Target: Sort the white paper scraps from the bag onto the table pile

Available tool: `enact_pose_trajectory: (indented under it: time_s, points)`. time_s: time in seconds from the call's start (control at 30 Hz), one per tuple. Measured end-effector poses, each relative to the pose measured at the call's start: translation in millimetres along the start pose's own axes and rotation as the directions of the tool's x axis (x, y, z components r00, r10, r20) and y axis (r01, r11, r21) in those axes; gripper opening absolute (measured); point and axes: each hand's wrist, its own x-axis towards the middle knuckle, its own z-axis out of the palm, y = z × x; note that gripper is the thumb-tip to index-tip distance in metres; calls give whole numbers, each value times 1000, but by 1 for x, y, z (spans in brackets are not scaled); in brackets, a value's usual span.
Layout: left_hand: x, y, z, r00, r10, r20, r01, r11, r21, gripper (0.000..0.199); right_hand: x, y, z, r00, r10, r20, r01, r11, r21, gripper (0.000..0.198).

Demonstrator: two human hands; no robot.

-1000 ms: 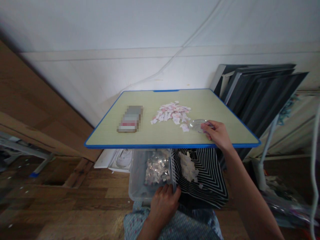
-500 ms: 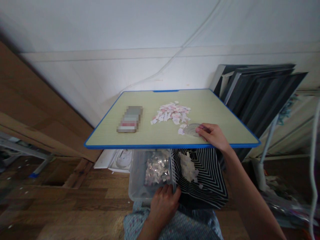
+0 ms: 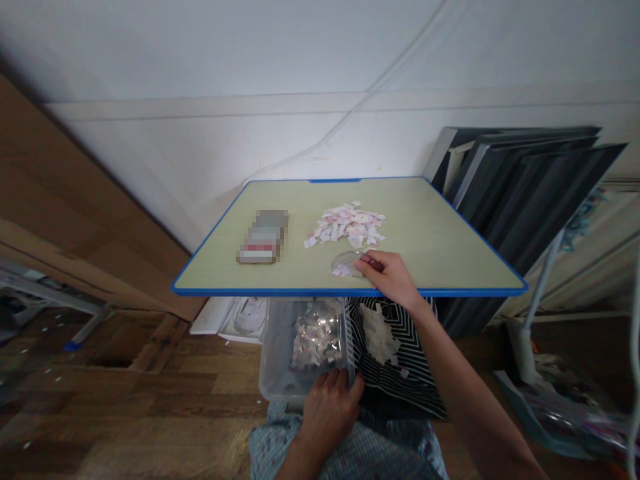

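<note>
My right hand (image 3: pixel 393 277) pinches a clear half-round plastic protractor (image 3: pixel 345 259) over the near part of the small table (image 3: pixel 450 250). A few paper scraps (image 3: pixel 342 270) show through and beside it. Behind it lies a loose heap of pink and white torn paper (image 3: pixel 347 223). Below the table edge, my left hand (image 3: pixel 331 403) is closed over the near rim of a clear plastic bin (image 3: pixel 273 380), at its right corner. Shiny plastic and more scraps lie in the bin. A black-and-white striped bag (image 3: pixel 423 387) with pale paper bits stands against its right side.
A blurred, pixelated block (image 3: pixel 263 237) sits on the table's left. Dark flat panels (image 3: pixel 530 180) lean against the wall at right. A cardboard sheet (image 3: pixel 90 193) stands at left. A white box (image 3: pixel 245 320) is on the floor under the table.
My right hand has slid the protractor left along the table's near side, and a few scraps moved left with it. My left hand stays at the bin rim.
</note>
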Motion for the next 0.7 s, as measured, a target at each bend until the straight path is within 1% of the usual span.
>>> enact_pose_trajectory:
  time_s: [0.1,0.17,0.3,0.37,0.53,0.7]
  points:
    - [1,0,0,1000,-2,-1,2,1000,-1,36,3,2,4,996,40,-85,-37,999,30,26]
    - [1,1,0,1000,-2,7,2,1000,-1,35,3,2,6,993,48,-105,-46,999,25,25]
    - [1,1,-1,1000,-3,6,3,1000,-3,37,3,-3,11,1000,-12,-27,11,1000,-19,26]
    - [1,1,-1,1000,-4,3,4,1000,-1,36,3,-6,14,999,-37,5,37,999,-12,26]
    - [1,1,-1,1000,-4,8,4,1000,6,32,4,-6,16,1000,-27,5,27,1000,-8,26]
    - [1,1,-3,1000,1,25,-1,1000,6,35,2,-5,13,989,-95,113,96,995,-4,27]
